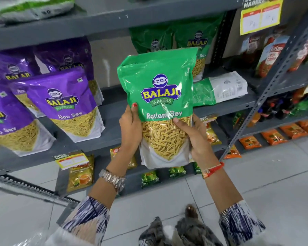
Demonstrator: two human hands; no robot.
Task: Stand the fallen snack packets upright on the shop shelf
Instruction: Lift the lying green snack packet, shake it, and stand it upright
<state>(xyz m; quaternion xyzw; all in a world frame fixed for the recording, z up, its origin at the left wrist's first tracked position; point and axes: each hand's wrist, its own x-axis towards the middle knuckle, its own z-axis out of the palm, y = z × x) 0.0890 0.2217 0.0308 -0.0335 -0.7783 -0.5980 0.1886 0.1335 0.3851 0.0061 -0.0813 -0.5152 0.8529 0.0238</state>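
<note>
We hold the green packet, printed "Balaji Wafers Ratlami Sev", upright before the grey shelf, left hand and right hand each clasping a side, beside purple "Aloo Sev" packets and another green packet lying flat.

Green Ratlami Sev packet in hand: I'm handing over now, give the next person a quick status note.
Left hand and right hand both grip the green Ratlami Sev packet, upright, in front of the shelf, not yet placed.
Done: purple Aloo Sev packets stand at left; two green packets stand at the back.
Left: set this packet down upright, then stand up the green packet lying on its side at right.
</note>
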